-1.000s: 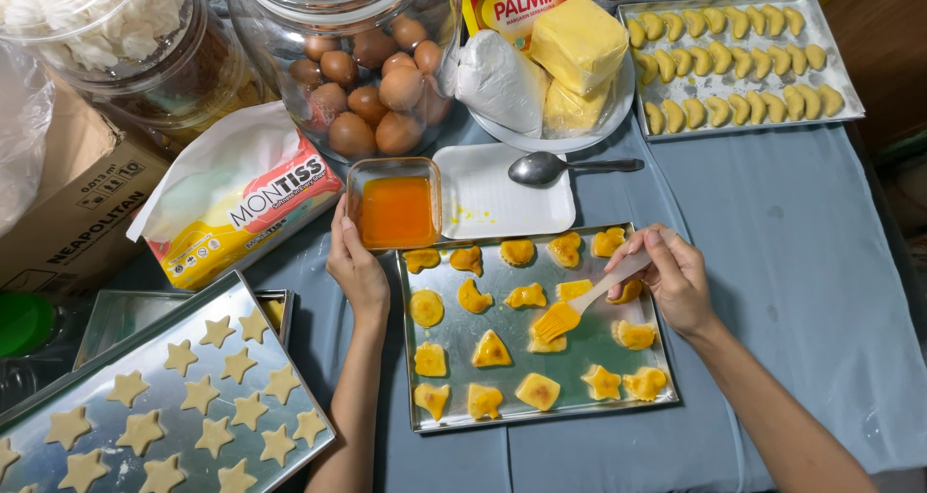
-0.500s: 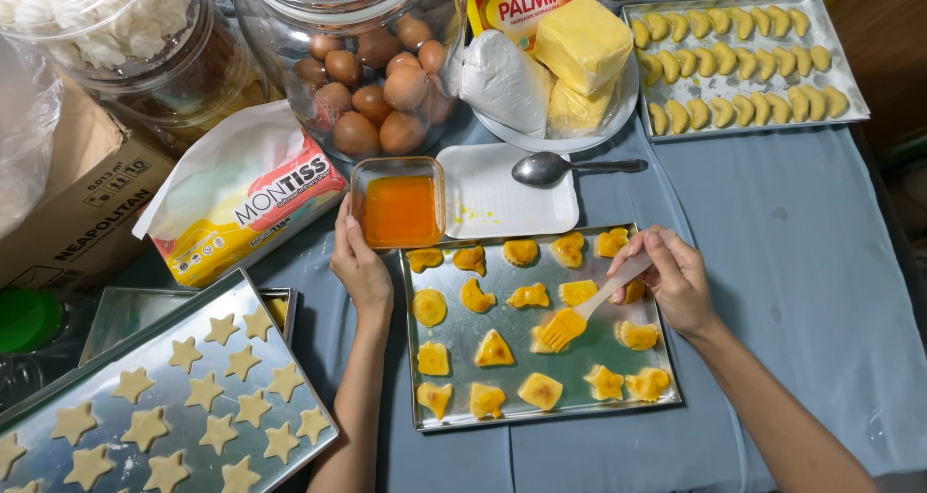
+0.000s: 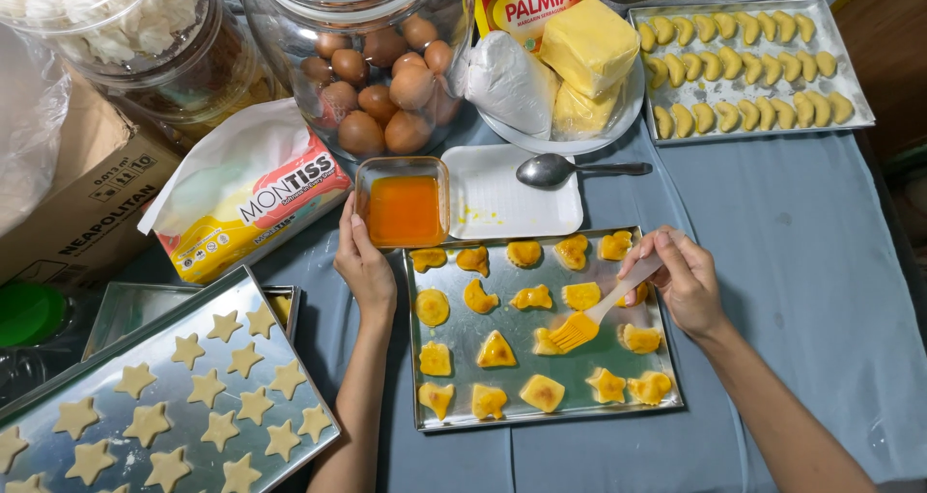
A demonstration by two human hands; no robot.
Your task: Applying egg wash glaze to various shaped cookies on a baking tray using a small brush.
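Sixteen cookies (image 3: 495,350) are counted on the tray (image 3: 463,331). Orange glaze is held in the dish (image 3: 403,211), touched by the open left hand (image 3: 364,266). A brush (image 3: 599,309) is gripped by the right hand (image 3: 682,279) over the tray.

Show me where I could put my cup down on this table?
Bare blue cloth lies right of the glazed-cookie tray, below the crescent-cookie tray. Near the egg jar, both hands and star tray, it is crowded.

My right hand (image 3: 684,279) holds a clear-handled orange silicone brush (image 3: 589,319) on a yellow cookie (image 3: 547,340); my left hand (image 3: 364,259) touches the square glass dish of orange glaze (image 3: 402,208).
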